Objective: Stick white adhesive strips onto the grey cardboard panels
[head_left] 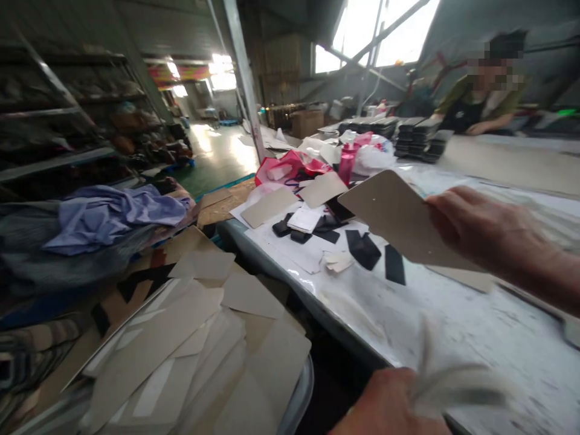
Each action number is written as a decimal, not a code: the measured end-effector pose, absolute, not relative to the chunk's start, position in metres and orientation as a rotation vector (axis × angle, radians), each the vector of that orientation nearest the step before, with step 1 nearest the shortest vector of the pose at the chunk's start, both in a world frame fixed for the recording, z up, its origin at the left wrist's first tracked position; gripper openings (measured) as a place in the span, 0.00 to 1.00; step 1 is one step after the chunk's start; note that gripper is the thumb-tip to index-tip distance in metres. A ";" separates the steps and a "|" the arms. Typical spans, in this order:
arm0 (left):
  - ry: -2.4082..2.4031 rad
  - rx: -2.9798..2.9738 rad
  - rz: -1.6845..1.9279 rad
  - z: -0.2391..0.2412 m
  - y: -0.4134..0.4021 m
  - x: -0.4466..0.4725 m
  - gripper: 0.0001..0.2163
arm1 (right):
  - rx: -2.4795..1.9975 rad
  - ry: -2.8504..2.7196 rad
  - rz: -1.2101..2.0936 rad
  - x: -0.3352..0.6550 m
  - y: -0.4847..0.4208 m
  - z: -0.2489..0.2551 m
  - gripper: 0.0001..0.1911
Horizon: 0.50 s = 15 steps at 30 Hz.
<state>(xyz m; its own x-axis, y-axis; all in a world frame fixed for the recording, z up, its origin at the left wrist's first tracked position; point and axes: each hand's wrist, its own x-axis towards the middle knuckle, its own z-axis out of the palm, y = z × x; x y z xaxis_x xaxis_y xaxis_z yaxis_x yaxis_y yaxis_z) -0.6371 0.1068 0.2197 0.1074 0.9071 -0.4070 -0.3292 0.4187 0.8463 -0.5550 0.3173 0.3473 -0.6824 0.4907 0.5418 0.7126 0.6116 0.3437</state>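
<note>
right hand [471, 226] gripping card sheet [394, 217], left hand [389, 405] clutching blurred piece [453, 386] — black cutouts [365, 248] beneath

Workshop, likely a small factory floor | long white counter [453, 326] strewn with black cut pieces [362, 249] | heap of cardboard templates [190, 344] | metal racks [54, 121] along the wall, contents blurred | stacked dark parts [419, 139] | bare steel pillar [244, 72], sloped roof

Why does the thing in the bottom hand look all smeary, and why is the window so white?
Head view: the pale piece in the left hand is motion-blurred; the card in the right hand looks sharp; the window is blown out by daylight.
</note>
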 end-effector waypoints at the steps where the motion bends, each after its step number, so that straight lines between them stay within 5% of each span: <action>1: 1.024 0.611 1.012 0.220 0.097 -0.644 0.02 | -1.027 -2.477 -0.862 -0.537 0.310 0.347 0.20; 3: 0.913 0.513 1.044 0.218 0.082 -0.657 0.10 | -1.112 -2.570 -0.984 -0.507 0.289 0.339 0.14; 6: 0.774 0.309 1.129 0.215 0.065 -0.665 0.10 | -1.073 -2.807 -0.878 -0.477 0.247 0.301 0.12; 11: 0.780 0.192 1.160 0.215 0.049 -0.656 0.12 | -0.967 -3.141 -0.240 -0.455 0.185 0.231 0.13; 15: 0.921 0.325 1.167 0.217 0.047 -0.643 0.09 | -1.116 -2.852 0.335 -0.461 0.169 0.237 0.13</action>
<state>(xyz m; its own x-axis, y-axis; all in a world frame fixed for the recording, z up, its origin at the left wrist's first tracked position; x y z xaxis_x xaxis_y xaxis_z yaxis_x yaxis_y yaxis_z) -0.6430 0.0468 0.2174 0.0924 0.8889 -0.4487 -0.6432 0.3973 0.6546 -0.4614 0.1689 0.2367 -0.7360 0.6766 -0.0225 0.6633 0.7142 -0.2234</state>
